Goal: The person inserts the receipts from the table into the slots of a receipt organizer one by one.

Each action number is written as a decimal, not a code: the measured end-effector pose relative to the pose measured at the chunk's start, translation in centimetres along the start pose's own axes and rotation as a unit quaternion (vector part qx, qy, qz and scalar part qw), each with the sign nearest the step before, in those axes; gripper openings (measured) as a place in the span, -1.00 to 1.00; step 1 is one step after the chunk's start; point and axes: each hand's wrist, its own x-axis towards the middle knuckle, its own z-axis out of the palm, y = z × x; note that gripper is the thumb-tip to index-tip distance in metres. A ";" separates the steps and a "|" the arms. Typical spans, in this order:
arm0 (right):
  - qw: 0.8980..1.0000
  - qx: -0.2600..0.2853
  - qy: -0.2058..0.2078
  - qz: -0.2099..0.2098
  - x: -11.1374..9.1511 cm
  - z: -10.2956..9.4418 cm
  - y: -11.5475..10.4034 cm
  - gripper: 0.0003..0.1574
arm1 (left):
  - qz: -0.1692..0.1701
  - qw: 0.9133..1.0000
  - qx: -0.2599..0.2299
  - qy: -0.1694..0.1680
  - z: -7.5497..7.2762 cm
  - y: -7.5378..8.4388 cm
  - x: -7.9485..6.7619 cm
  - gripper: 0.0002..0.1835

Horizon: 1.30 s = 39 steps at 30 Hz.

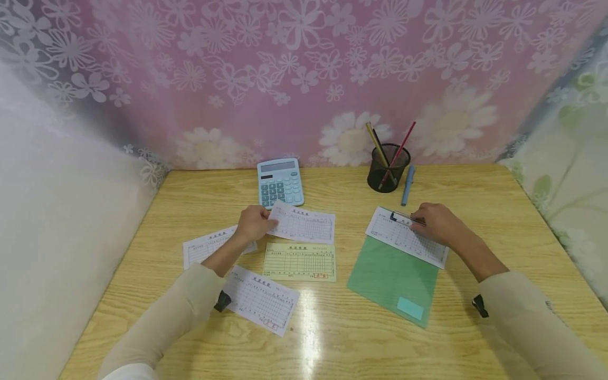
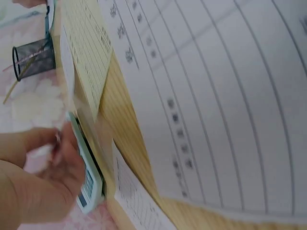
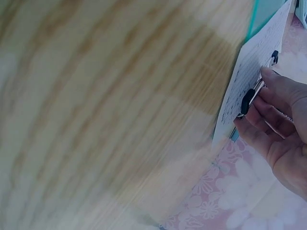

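My left hand pinches the left edge of a white receipt slip just in front of the calculator. Below that slip a yellow receipt slip lies on the table, with a red stamp at its corner. Two more white slips lie by my left forearm, one also red-stamped, the other partly covered by the arm. At the right, my right hand grips the metal clip of a translucent green clipboard. Along the clipboard's top edge lies another white slip.
A black mesh pen cup with several pencils stands at the table's back, beside a blue pen. A flowered curtain hangs behind the wooden table. A pale blue label sits on the clipboard's lower corner.
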 end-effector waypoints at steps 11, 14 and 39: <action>1.000 0.006 0.003 -0.007 0.2 0.0 0.0 -0.63 | 0.024 0.987 -0.145 -0.061 -0.9 0.4 -0.3 -0.81; 1.000 0.004 0.003 -0.007 0.2 0.0 0.0 -0.63 | 0.036 0.987 -0.145 -0.052 -1.0 0.7 -0.5 -0.83; 1.000 -0.012 0.007 -0.009 0.1 -0.1 0.3 -0.68 | 0.004 0.957 -0.268 -0.113 8.2 10.5 0.3 -0.84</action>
